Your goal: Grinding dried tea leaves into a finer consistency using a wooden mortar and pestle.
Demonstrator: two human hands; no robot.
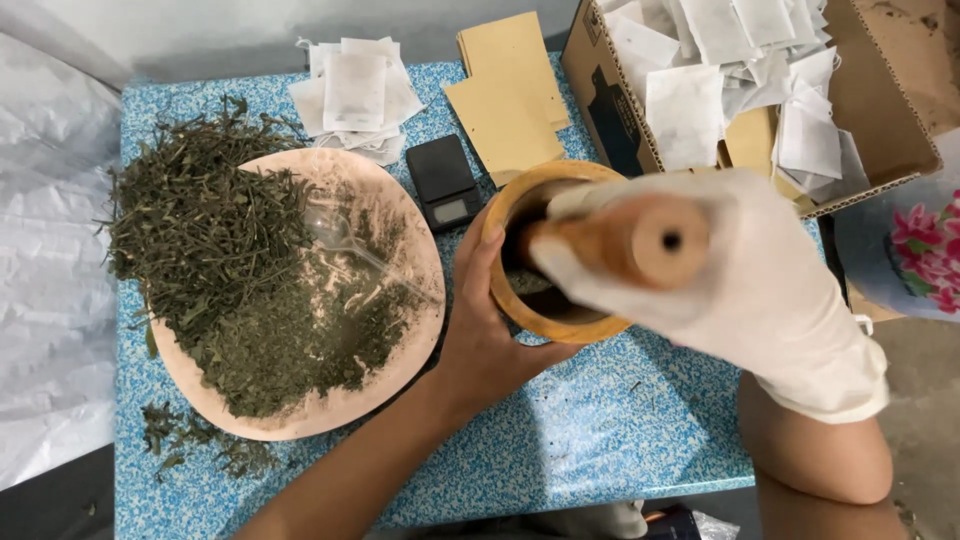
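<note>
Two hands are working a wooden mortar [545,250] standing on the blue speckled desk [600,430], just right of a wide pink tray [330,415]. The right hand [760,290], gloved in white, is gripping a wooden pestle [620,240], its fingers [600,280] closing fully around the shaft while the tool's lower end is reaching down into the bowl. The bare left hand [485,320] is cupping the mortar's near wall, fingers half curled against the wood and thumb lying along the rim, steadying it.

Judging by the tray, much grinding is remaining: coarse dried leaves [200,220] are lying heaped on its left side and spilling onto the desk, while a smaller, finer patch [310,340] is spreading toward the middle beside a clear plastic spoon [350,245]. What the mortar is holding is hidden in shadow.

Beyond the mortar, a small black scale [443,180] is sitting beside tan envelopes [510,100] and a stack of white filter bags [355,95]. A cardboard box [890,110] at the far right is brimming with more such bags.
</note>
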